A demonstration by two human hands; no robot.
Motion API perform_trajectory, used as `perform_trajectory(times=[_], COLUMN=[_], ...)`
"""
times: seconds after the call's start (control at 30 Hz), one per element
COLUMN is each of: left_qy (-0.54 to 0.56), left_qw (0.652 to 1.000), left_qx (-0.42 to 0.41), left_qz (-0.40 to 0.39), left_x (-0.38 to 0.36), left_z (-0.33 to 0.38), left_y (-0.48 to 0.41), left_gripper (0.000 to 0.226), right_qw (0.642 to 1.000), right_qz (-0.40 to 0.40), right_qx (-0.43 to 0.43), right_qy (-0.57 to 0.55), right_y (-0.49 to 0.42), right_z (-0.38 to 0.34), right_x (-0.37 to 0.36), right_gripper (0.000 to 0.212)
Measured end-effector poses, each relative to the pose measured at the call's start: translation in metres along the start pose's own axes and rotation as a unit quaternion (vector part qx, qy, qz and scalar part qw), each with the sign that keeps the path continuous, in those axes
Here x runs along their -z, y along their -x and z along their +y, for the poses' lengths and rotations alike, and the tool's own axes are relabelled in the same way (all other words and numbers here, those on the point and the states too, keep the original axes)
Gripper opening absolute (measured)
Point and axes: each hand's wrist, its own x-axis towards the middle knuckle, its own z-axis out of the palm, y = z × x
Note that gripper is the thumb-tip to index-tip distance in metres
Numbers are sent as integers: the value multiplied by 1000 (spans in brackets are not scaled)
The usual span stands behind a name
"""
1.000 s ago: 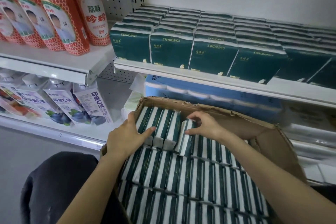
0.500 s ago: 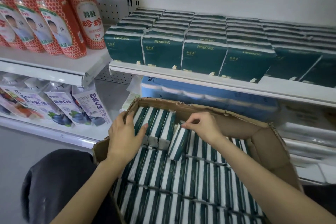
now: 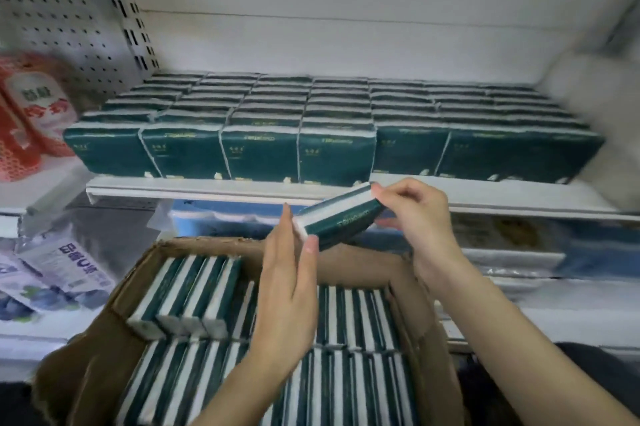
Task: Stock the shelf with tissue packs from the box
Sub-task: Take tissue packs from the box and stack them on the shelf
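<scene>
One dark green and white tissue pack (image 3: 341, 216) is held tilted in the air, just below the shelf's front edge (image 3: 242, 191). My right hand (image 3: 420, 218) grips its upper right end. My left hand (image 3: 289, 273) holds its lower left end with thumb and fingers. Beneath them sits the open cardboard box (image 3: 214, 245), filled with rows of the same packs (image 3: 187, 294) standing on edge. The shelf above carries several rows of green tissue packs (image 3: 263, 152), tightly lined up from left to right.
Red patterned bottles (image 3: 31, 121) stand on the shelf to the left, with white cartons (image 3: 65, 270) on the level below. Blue wrapped goods (image 3: 221, 221) lie on the lower shelf behind the box. Dark clothing shows at the bottom right corner.
My right hand has pulled one pack out of the box and lifted it toward the shelf; my left hand left the box's packs and took its other end. The view tilted upward.
</scene>
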Motion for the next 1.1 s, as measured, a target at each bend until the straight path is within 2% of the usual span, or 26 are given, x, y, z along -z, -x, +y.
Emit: perform_trajectory(times=[0.1, 0.13, 0.2, 0.27, 0.33, 0.47, 0.57, 0.67, 0.73, 0.8, 0.93, 1.1], left_qy=[24, 31, 38, 36, 38, 27, -64, -210, -313, -413, -547, -589], left_qw=[1000, 999, 999, 999, 998, 994, 986, 948, 910, 870, 799, 774], left_qx=[-17, -14, -9, -15, -29, -59, -131, -229, -259, -248, -217, -198], left_qz=[-5, -9, -23, -36, -48, -87, -79, -69, -90, -109, -121, -121], left_x=[-32, -41, -56, -68, -77, -87, -76, -52, -39, -31, -35, -46], left_z=[31, 41, 58, 72, 81, 86, 84, 78, 75, 72, 64, 53], left_y=[-15, -22, -34, -45, -53, -65, -76, -98, -118, -135, -155, -168], left_gripper=[66, 69, 74, 76, 78, 80, 77, 78, 85, 92, 90, 89], right_qw=[999, 998, 997, 988, 975, 949, 929, 918, 920, 924, 932, 916], right_qz=[14, 12, 7, -2, -14, 2, 19, 44, 52, 55, 58, 60], right_qx=[39, 51, 79, 120, 157, 207, 215, 216, 207, 200, 205, 222], right_qy=[-31, -31, 4, 94, 155, 238, 301, 329, 329, 320, 293, 327], right_y=[-3, -5, -11, -18, -25, -44, -59, -71, -79, -85, -91, -93], right_z=[-16, -19, -23, -25, -23, -12, -8, -5, -2, 0, 4, 13], right_x=[28, 36, 52, 68, 81, 103, 121, 131, 127, 117, 87, 62], right_gripper=[6, 10, 32, 50, 57, 40, 34, 35, 36, 40, 56, 66])
